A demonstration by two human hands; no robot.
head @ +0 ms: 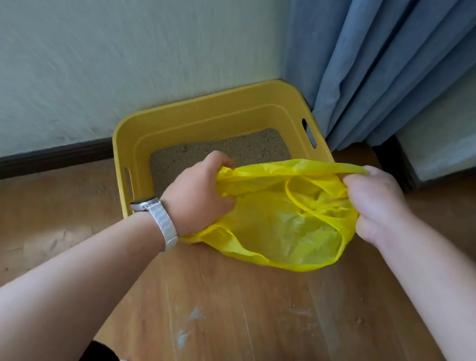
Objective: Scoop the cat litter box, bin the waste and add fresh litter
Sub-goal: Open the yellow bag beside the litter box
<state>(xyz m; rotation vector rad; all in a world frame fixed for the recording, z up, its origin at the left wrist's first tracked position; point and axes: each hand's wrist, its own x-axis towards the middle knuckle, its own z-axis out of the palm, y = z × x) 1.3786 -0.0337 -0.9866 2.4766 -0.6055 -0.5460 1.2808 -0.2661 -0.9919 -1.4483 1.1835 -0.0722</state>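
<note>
Litter box [210, 110] on wooden floor [224, 318]

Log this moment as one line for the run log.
stage: bag spread open | left hand: grips yellow bag rim | right hand: grips opposite rim | litter box: holds litter

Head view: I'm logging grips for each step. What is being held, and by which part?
The yellow plastic bag, held by both hands at its opening: the left hand grips the rim's left side, the right hand its right side.
</note>
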